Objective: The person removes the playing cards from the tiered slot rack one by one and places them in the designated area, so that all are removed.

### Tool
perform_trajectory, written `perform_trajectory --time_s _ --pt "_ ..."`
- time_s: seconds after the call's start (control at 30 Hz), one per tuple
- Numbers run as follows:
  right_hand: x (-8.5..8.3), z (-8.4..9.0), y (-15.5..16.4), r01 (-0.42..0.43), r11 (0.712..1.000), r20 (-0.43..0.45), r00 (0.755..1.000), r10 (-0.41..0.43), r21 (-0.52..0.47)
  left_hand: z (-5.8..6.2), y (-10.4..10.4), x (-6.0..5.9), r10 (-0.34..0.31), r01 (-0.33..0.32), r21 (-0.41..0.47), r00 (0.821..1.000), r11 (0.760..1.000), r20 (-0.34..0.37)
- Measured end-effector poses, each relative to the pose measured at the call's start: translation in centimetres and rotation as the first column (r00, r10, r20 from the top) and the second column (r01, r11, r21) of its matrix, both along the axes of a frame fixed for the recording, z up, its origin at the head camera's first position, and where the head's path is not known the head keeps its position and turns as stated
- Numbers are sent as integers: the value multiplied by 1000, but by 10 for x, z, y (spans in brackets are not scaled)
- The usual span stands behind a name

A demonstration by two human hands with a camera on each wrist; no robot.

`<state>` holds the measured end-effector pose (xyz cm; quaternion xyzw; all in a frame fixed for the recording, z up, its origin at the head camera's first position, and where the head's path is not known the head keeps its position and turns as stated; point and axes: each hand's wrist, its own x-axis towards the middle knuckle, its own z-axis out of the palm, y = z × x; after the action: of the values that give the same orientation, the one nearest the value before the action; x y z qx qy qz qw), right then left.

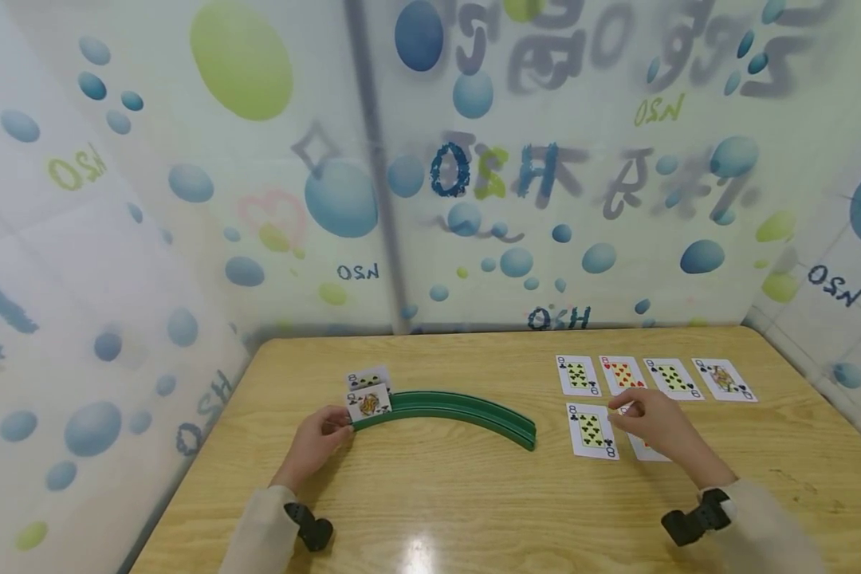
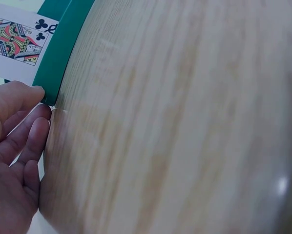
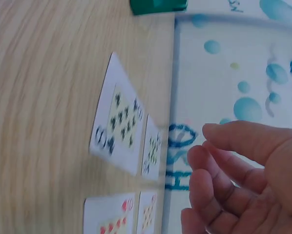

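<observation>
the card rack [image 1: 459, 405] is a long, narrow arc of green, smooth and slightly shiny, with raised edges and a groove along its length. one end sits at the fingers of the left hand [image 1: 318, 441]; from there it runs off to that hand's right, bowing away from the person and then bending back, its other end well short of the right hand [image 1: 653, 422].

the left hand has its end corner pinched, thumb on the edge and fingers against the end. just beyond that thumb a queen of clubs [image 1: 369, 402] leans in the rack, white-bordered and face toward the person, and behind it, farther from the hand, a black eight [image 1: 368, 375] shows its upper part.

the right hand hovers with fingers loosely bent, thumb and forefinger close together, nothing visible between them. below it, partly covered, lies a red card [image 1: 649, 453]; just left of it is an eight of clubs [image 1: 592, 430], face up. past its fingertips a row of four cards [image 1: 623, 375] lies face up on the wooden table [image 1: 438, 494], the rightmost a black picture card.
</observation>
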<state>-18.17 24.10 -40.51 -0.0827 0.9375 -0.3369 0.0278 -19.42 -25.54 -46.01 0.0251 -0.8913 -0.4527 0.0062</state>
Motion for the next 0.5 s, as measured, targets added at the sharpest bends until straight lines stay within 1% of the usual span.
perform_trajectory --time_s 0.23,0.5 --pt "-6 8 -38 -59 997 10 998 59 -59 -3 -1 -1 4 -4 9 1000 1000 17" --pt "-14 10 -78 -114 990 -25 993 112 -87 -1 0 -2 -1 1 5 1000 1000 8"
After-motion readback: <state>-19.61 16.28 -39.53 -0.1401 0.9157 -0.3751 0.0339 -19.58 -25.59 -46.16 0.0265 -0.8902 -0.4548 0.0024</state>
